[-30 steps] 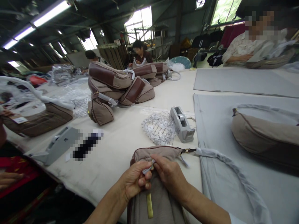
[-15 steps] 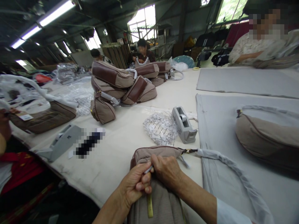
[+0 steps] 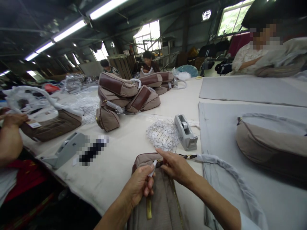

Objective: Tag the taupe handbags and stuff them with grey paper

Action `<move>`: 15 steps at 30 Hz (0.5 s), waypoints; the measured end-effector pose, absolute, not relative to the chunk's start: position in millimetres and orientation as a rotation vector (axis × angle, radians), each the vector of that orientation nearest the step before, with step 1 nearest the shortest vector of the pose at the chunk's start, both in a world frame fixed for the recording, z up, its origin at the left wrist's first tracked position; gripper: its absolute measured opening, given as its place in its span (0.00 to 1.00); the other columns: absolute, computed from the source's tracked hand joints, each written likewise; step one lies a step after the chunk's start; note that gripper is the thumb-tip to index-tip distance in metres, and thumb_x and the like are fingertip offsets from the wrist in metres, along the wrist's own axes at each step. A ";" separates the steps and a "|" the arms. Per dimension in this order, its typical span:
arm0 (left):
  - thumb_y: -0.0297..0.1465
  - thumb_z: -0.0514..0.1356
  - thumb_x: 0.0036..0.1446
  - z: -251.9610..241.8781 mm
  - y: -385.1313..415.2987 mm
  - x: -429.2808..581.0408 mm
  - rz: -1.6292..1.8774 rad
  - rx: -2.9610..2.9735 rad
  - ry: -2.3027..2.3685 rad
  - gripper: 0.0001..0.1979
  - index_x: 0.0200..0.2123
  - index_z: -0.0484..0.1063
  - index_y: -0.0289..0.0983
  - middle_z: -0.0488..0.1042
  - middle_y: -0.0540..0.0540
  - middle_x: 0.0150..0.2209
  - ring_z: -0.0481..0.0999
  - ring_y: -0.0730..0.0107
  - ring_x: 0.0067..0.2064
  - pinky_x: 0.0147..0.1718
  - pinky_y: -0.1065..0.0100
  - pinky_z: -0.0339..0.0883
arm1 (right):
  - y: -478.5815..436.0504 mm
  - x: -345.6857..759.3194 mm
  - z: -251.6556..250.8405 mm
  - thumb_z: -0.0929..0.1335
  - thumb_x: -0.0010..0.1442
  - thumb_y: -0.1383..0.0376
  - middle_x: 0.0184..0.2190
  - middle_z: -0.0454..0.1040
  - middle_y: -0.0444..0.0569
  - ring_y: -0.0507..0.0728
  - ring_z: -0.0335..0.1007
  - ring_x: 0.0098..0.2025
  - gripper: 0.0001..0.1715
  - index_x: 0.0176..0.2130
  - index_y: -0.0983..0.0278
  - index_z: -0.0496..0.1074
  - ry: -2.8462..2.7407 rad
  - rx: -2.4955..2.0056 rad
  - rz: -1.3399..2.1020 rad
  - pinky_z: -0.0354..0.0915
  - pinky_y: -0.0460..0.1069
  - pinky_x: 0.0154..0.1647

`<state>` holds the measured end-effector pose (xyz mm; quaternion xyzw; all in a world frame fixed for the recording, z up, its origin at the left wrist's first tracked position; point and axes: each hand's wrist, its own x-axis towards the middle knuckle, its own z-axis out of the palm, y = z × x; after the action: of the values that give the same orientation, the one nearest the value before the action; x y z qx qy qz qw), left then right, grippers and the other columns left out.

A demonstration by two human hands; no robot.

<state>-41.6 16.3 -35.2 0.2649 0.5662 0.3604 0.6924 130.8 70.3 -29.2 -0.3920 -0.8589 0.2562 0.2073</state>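
Observation:
A taupe handbag [image 3: 161, 198] lies in front of me, with a brass-coloured zip along its side. My left hand [image 3: 137, 180] pinches a small zipper pull wrapped in white [image 3: 153, 167] between thumb and fingers. Beneath that hand hangs a flat brass-coloured strip [image 3: 149, 207]. My right hand [image 3: 178, 167] rests over the top of the bag, its index finger stretched out and the thumb apart, close to the wrapped pull. A handle sleeved in translucent white wrap [image 3: 236, 175] runs from the bag's end off to the right.
Beyond the bag sit a crumpled patterned plastic bag [image 3: 163, 134] and a grey tape dispenser [image 3: 185, 132]. Brown-trimmed handbags [image 3: 120, 84] are piled farther back. Another dispenser [image 3: 68, 150] is at left, near a co-worker's arm [image 3: 11, 140]. At right, a handbag [image 3: 271, 143] lies on grey sheeting.
My right hand has loosened from its closed grip beside the left, and its index finger now extends. More of the white-wrapped pull shows in my left hand. A co-worker's arm reaches further in at left.

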 end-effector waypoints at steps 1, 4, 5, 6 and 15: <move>0.48 0.60 0.47 -35.4 16.2 -41.6 0.804 0.589 1.258 0.21 0.26 0.64 0.34 0.61 0.57 0.09 0.53 0.83 0.08 0.11 0.77 0.59 | 69.8 131.4 -33.2 0.64 0.56 0.70 0.39 0.71 0.48 0.53 0.68 0.37 0.31 0.58 0.60 0.58 -2.386 -1.089 0.605 0.61 0.46 0.37; 0.47 0.61 0.48 -34.3 18.5 -39.7 0.824 0.537 1.238 0.20 0.25 0.63 0.35 0.59 0.59 0.08 0.51 0.84 0.08 0.12 0.76 0.60 | 72.2 118.7 -46.0 0.62 0.61 0.67 0.36 0.70 0.48 0.53 0.67 0.36 0.13 0.45 0.60 0.70 -2.517 -0.972 0.391 0.60 0.45 0.34; 0.47 0.61 0.48 -32.9 20.0 -38.7 0.829 0.509 1.237 0.20 0.25 0.63 0.35 0.58 0.60 0.08 0.50 0.84 0.08 0.12 0.76 0.60 | 74.2 112.6 -48.7 0.62 0.61 0.66 0.33 0.70 0.47 0.52 0.66 0.35 0.10 0.40 0.61 0.72 -2.563 -0.937 0.345 0.60 0.45 0.33; 0.46 0.61 0.48 -31.0 21.6 -37.8 0.830 0.484 1.239 0.20 0.24 0.62 0.35 0.57 0.60 0.08 0.49 0.84 0.08 0.12 0.76 0.60 | 76.3 107.6 -49.9 0.62 0.62 0.66 0.32 0.70 0.47 0.52 0.66 0.34 0.10 0.36 0.63 0.72 -2.594 -0.915 0.314 0.60 0.45 0.33; 0.48 0.58 0.50 -24.5 -17.3 -76.5 1.155 0.737 1.647 0.23 0.38 0.68 0.34 0.71 0.51 0.24 0.71 0.75 0.24 0.24 0.74 0.65 | 38.7 184.8 -46.9 0.60 0.60 0.60 0.45 0.72 0.55 0.57 0.72 0.34 0.28 0.59 0.63 0.58 -2.014 -1.455 0.859 0.68 0.52 0.37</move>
<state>-76.5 -17.3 -24.5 0.3020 0.6747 0.4733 0.4791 184.8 38.7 -46.9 -0.5353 -0.7411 0.3162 0.2536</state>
